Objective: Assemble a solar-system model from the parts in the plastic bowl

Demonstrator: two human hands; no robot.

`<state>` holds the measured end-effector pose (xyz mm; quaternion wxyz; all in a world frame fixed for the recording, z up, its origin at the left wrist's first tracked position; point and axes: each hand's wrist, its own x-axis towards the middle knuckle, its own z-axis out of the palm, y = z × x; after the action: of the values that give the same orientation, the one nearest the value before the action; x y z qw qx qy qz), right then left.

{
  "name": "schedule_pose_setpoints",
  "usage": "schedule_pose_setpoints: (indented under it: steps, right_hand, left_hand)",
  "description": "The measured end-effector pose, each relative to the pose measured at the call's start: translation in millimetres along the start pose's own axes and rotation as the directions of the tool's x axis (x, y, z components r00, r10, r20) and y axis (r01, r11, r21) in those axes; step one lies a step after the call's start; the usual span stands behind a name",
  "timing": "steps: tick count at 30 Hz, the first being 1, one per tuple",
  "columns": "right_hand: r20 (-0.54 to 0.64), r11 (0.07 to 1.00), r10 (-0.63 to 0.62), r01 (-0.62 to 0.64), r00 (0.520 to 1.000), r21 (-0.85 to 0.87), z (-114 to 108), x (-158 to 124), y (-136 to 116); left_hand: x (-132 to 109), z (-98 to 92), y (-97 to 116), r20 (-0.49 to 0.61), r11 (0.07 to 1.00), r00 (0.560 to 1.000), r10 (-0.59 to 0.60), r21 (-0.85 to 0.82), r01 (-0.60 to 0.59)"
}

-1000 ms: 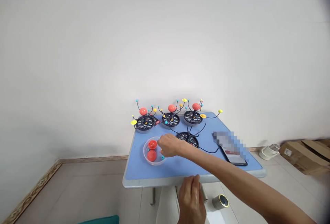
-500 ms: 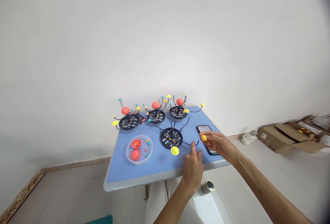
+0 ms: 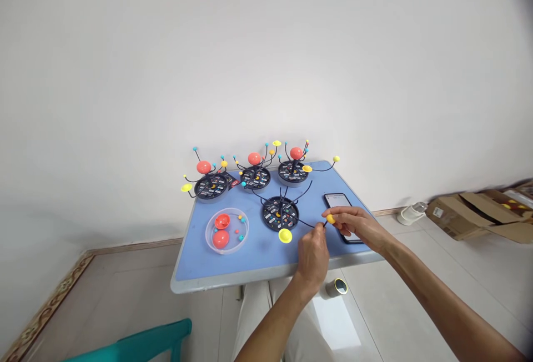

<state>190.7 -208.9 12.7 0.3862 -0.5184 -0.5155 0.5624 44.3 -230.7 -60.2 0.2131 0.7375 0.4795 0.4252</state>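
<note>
My right hand pinches a small yellow ball over the right part of the blue table. My left hand pinches the tip of a thin black wire arm, right beside the ball. That arm comes from a round black base with several bare wire arms and one yellow disc at its front. A clear dish to the left holds two red halves and small coloured beads.
Three finished models with red balls and coloured beads stand along the table's far edge. A phone lies under my right hand. On the floor are a tape roll, cardboard boxes and a teal chair.
A second ago my right hand was at the clear dish; it has come across to the right with a yellow ball. My left hand rose to the wire arm's tip. The camera shifted.
</note>
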Motion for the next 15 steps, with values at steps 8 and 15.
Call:
schedule_pose_setpoints:
  steps: [8,15]
  right_hand:
    - [0.047,0.958,-0.031,0.043,0.998,-0.285,-1,2,-12]
    - [0.307,0.575,-0.273,0.410,0.912,-0.708,0,1,-31]
  left_hand:
    - [1,1.3,-2,-0.011,1.000,1.000,0.015,0.023,-0.015]
    - [2,-0.4,-3,-0.033,0.998,0.998,0.060,-0.014,-0.061]
